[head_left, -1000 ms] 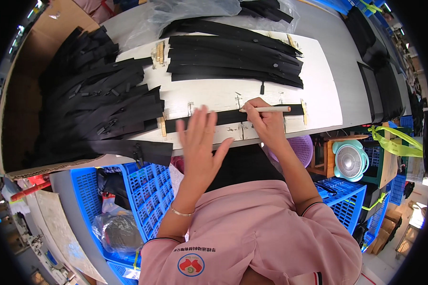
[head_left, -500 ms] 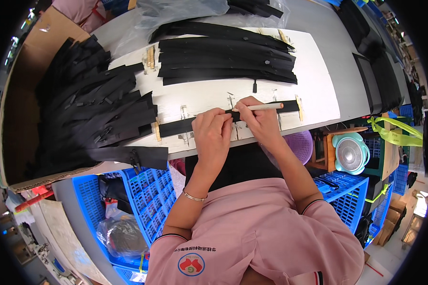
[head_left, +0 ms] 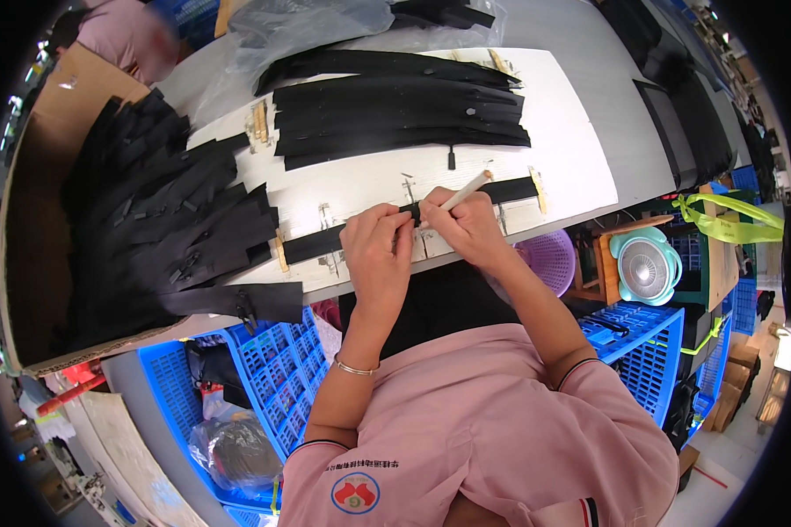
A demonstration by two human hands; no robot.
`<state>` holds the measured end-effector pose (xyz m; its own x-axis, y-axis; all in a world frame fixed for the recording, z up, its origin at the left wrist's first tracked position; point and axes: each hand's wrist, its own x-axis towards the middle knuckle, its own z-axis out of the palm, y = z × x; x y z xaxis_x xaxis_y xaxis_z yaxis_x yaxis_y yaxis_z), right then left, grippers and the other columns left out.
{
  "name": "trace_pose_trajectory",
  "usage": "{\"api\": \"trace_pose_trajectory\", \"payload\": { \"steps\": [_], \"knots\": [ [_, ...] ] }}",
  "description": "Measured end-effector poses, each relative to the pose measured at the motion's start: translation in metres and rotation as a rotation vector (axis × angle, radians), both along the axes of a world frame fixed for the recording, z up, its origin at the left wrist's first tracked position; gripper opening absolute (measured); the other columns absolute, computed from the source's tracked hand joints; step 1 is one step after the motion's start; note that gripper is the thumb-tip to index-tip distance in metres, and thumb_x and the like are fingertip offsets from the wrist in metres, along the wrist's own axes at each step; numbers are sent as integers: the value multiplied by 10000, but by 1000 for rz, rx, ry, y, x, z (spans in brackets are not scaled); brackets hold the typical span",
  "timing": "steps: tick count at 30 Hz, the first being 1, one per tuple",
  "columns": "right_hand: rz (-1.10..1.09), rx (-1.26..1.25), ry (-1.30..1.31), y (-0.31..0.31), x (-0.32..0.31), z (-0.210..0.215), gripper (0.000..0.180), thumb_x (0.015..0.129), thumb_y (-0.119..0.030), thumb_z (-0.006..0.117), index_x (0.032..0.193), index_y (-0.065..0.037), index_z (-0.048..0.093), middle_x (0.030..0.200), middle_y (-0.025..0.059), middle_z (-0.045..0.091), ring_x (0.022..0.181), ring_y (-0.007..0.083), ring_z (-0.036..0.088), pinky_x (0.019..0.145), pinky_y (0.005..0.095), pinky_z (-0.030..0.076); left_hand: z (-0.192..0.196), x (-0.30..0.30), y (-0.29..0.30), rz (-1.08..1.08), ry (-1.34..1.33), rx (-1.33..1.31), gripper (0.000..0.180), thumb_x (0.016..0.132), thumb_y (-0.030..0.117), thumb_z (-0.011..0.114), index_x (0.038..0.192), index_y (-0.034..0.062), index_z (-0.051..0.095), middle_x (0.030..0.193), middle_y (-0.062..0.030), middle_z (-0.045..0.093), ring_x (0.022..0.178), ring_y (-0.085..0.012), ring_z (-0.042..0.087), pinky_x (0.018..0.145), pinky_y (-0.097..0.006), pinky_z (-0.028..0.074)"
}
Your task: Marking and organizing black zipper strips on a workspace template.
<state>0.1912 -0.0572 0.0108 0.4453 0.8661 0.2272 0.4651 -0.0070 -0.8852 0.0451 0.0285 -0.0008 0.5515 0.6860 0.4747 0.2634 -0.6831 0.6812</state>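
A black zipper strip [head_left: 316,245] lies lengthwise along the near side of a white board [head_left: 576,145], between tan tape marks. My left hand [head_left: 378,255] is closed on the strip near its middle, thumb and fingertips pressed together there. Beside it, my right hand [head_left: 468,227] grips a white pencil [head_left: 469,190], tilted with its blunt end up to the right. Its tip is down at the strip, mostly hidden by my fingers. Farther back on the board, several black zipper strips [head_left: 395,114] lie side by side, one with a pull hanging off its near edge.
At the left, a cardboard box [head_left: 37,176] holds a heap of black zipper strips [head_left: 141,228] spilling over the board's edge. Clear plastic [head_left: 303,26] lies at the back. Blue crates [head_left: 277,373], a purple basket [head_left: 549,261] and a teal fan [head_left: 647,267] stand below the table edge.
The pencil has tipped from nearly flat to a steeper slant, with my right hand turning around it. My left hand stays at the strip. The whole view has shifted slightly.
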Motion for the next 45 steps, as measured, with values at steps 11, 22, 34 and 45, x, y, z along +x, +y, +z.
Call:
{"api": "trace_pose_trajectory", "payload": {
  "steps": [11, 22, 34, 45],
  "knots": [
    [-384, 108, 227, -56, 60, 5, 216, 1026, -68, 558, 893, 49, 682, 777, 19, 639, 694, 83, 566, 657, 250, 460, 2, -2, -1, -2, 27, 4, 102, 860, 49, 792, 952, 56, 748, 1062, -59, 716, 999, -255, 640, 896, -382, 457],
    [-355, 67, 172, -52, 67, -5, 232, 1041, -109, 584, 930, 56, 703, 769, 32, 668, 669, 67, 560, 624, 246, 457, 8, 72, -25, -244, -54, 20, 132, 840, 86, 789, 963, 54, 754, 1082, -54, 698, 1061, -275, 617, 951, -423, 444],
    [-375, 40, 1, -56, 68, -6, 243, 1033, -194, 609, 988, 18, 718, 781, 110, 722, 677, 181, 690, 642, 328, 522, -1, 92, -34, -200, 35, 41, 127, 803, 59, 775, 919, 81, 727, 1078, -29, 717, 1062, -258, 620, 964, -409, 427],
    [-257, -81, 49, -58, 67, -4, 241, 1009, -185, 580, 893, -6, 692, 753, 82, 702, 693, 147, 664, 663, 312, 520, -6, 86, -27, -193, 10, 37, 147, 819, 74, 779, 955, 68, 722, 1108, -62, 717, 1086, -283, 627, 970, -439, 443]
  ]
}}
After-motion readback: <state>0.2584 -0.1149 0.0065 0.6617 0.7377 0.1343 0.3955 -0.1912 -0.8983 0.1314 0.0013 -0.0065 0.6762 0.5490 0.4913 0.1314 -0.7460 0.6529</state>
